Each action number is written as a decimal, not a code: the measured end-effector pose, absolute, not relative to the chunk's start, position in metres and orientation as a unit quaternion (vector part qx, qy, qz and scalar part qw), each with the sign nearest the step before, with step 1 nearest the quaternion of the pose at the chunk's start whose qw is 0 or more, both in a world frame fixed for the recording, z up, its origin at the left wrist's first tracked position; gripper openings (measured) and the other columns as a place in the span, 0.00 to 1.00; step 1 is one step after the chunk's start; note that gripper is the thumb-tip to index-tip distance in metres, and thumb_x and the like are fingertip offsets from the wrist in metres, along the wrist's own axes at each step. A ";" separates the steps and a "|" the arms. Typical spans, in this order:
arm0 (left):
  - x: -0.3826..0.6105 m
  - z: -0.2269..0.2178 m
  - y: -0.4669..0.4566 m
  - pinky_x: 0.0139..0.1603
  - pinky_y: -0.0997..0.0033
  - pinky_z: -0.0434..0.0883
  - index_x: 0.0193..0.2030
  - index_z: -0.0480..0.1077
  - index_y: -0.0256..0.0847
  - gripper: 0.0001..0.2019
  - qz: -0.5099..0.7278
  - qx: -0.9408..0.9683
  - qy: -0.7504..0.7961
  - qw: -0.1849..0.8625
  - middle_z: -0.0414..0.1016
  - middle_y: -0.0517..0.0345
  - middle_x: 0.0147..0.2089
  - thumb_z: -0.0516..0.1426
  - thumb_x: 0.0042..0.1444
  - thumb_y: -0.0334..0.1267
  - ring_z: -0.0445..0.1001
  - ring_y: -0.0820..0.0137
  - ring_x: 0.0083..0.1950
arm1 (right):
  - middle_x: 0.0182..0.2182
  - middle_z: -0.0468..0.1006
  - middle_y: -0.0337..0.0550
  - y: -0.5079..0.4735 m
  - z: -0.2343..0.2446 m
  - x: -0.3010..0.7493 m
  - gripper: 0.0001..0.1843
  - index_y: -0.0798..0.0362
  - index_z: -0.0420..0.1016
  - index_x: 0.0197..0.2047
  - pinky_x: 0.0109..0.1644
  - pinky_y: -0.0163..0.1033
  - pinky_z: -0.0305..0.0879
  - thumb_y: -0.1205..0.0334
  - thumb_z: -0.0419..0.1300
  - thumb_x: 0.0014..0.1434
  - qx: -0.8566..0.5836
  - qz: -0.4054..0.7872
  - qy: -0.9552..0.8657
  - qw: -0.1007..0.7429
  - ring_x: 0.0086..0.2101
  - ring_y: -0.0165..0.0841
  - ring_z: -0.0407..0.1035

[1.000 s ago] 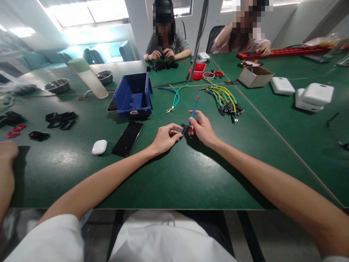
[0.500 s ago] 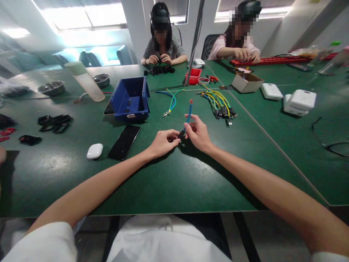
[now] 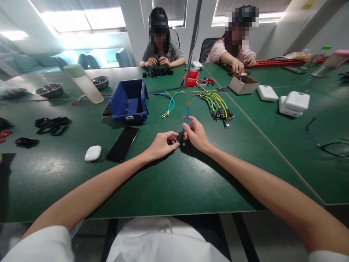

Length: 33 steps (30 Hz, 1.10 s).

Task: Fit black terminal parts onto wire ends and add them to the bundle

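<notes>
A short blue wire (image 3: 188,112) stands nearly upright between my hands, with bare copper at its top end. Around its lower end is a black sleeve (image 3: 180,136), and a small bit of metal shows below it. My left hand (image 3: 163,145) is closed, its thumb and fingers pinching the sleeve. Higher up, my right hand (image 3: 198,134) grips the blue wire, its fingers partly hidden behind it. Beyond my hands lie a loose pair of blue and green wires (image 3: 171,103) and a bundle of yellow, green and blue wires (image 3: 218,103) with black-sleeved ends.
Left of my hands are a phone (image 3: 122,144), a white case (image 3: 93,153), a blue bin (image 3: 129,102) and black parts (image 3: 53,124). A metal pole (image 3: 193,43) rises behind a red tray (image 3: 191,78). Rightward sit a cardboard box (image 3: 243,86), white boxes (image 3: 294,103) and glasses (image 3: 334,148). Two co-workers sit opposite.
The black sleeve has tilted slightly in my fingers, and more of the metal at its lower end shows. The right-hand co-worker's hand has moved close to the cardboard box.
</notes>
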State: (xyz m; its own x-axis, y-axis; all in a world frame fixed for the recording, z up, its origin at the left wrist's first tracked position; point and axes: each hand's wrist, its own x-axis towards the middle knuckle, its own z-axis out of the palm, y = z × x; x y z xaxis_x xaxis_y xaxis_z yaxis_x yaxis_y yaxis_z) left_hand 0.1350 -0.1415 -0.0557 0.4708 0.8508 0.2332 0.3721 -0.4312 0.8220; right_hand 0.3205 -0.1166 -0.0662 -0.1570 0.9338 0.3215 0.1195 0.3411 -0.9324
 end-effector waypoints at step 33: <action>0.132 -0.052 -0.144 0.34 0.73 0.67 0.34 0.76 0.37 0.06 0.330 0.779 0.388 0.365 0.76 0.58 0.29 0.57 0.57 0.35 0.71 0.73 0.30 | 0.23 0.68 0.35 -0.078 -0.048 0.371 0.26 0.51 0.67 0.55 0.23 0.40 0.63 0.44 0.57 0.60 -0.529 0.248 -0.598 0.548 0.19 0.33 0.64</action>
State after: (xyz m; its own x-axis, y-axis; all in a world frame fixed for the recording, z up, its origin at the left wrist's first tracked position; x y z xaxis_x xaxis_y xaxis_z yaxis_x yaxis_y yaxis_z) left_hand 0.1320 -0.1439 -0.0525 0.4804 0.8459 0.2319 0.3638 -0.4327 0.8249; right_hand 0.3707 -0.0776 -0.0478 0.1608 0.9054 0.3928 0.3615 0.3163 -0.8771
